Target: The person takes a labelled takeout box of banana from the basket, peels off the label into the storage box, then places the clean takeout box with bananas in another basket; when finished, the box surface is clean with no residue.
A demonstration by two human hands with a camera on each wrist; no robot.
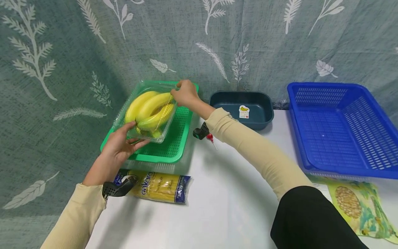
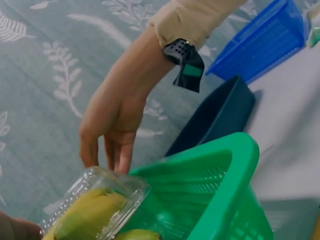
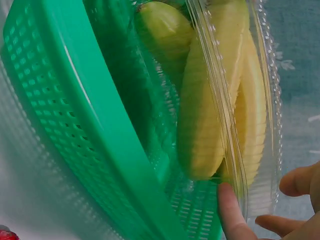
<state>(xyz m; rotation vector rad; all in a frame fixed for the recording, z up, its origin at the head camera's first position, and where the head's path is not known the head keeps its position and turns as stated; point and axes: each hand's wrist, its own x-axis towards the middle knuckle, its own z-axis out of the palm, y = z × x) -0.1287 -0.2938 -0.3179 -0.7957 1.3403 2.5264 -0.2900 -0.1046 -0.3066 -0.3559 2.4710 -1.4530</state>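
Observation:
A clear plastic box of bananas (image 1: 149,110) is tilted over the green perforated basket (image 1: 177,138), its near edge low. My left hand (image 1: 133,135) grips the box's near left corner, thumb on top. My right hand (image 1: 175,89) pinches the far right corner. In the left wrist view the right hand (image 2: 107,150) reaches down with its fingertips on the clear box (image 2: 95,205) above the green basket (image 2: 220,190). The right wrist view shows the bananas (image 3: 200,120) behind the clear lid, the green basket (image 3: 65,100) beside them and one of my fingers (image 3: 230,215) on the box edge.
A yellow pasta packet (image 1: 158,186) lies on the white table in front of the green basket. A dark teal bin (image 1: 240,107) with a banana sticker stands behind my right forearm. To the right are a large blue basket (image 1: 342,128) and a printed bag of yellow grains (image 1: 357,204).

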